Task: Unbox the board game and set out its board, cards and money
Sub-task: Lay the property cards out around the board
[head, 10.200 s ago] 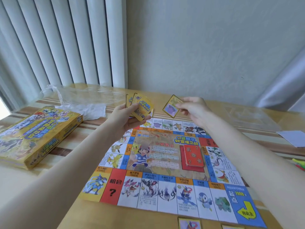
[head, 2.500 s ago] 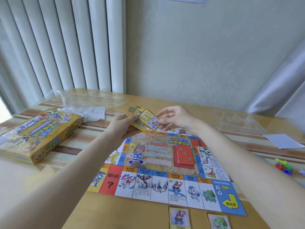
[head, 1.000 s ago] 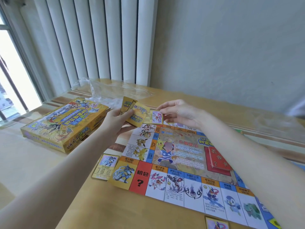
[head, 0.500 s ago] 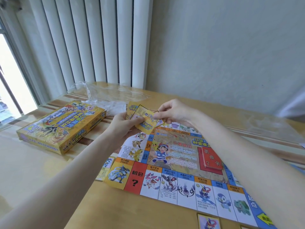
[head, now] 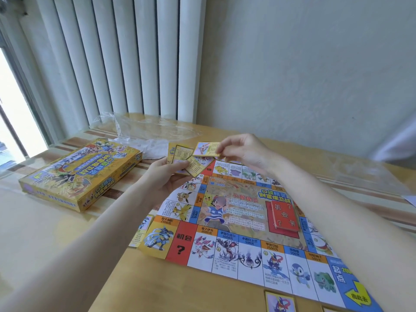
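Pulled clear of the fan since half a second ago, one card [head: 207,149] sits in the right hand's [head: 244,152] narrow grip above the far edge of the board [head: 236,224] on the counter [head: 56,233], while the left hand's [head: 167,176] loosely clasped deck [head: 183,157] may slip and scatter.

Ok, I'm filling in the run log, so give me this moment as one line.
stage: dealing cards | left hand: holds card stack | right hand: pinches single card above board far edge | box: closed, left
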`<state>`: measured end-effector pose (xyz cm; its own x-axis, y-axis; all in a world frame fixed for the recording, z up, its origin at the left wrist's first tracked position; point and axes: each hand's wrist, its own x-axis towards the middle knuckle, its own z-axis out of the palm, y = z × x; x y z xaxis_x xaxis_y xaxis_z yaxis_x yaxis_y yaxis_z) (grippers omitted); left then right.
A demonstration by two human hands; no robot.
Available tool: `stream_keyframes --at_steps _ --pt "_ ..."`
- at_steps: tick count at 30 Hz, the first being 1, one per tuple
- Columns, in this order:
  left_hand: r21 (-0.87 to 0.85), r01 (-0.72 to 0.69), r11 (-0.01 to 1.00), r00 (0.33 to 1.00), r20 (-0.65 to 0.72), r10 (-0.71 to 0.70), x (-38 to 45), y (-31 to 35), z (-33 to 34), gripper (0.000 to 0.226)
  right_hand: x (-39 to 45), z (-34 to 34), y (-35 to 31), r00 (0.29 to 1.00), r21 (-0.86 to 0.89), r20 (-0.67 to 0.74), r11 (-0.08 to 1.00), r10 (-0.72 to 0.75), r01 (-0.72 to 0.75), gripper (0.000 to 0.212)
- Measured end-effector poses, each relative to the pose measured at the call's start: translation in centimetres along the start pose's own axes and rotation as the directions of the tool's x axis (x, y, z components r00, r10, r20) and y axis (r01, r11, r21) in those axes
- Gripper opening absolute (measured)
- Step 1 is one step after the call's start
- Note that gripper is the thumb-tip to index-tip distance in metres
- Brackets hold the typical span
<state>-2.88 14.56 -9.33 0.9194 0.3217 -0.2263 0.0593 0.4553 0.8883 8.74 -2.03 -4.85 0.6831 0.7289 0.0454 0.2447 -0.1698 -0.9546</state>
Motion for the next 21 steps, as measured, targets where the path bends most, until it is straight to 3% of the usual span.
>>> stream_keyframes --at_steps 7,15,21 --pt "0.054 -0.007 0.999 1.0 -0.001 0.007 0.01 -0.03 0.32 0.004 -0.34 -0.45 0.77 1.0 -0.115 -0.013 0.993 -0.014 0.013 0.013" --pt "0.046 -0.013 0.999 1.0 0.003 0.013 -0.12 0.04 0.83 0.004 -0.75 -0.13 0.29 0.998 -0.21 -0.061 0.977 0.006 -0.019 0.039" --pt "0.027 -0.037 0.999 0.999 -0.021 0.038 -0.11 -0.05 0.95 0.004 -0.68 0.24 0.2 1.0 -0.407 0.008 0.913 0.012 -0.008 0.054"
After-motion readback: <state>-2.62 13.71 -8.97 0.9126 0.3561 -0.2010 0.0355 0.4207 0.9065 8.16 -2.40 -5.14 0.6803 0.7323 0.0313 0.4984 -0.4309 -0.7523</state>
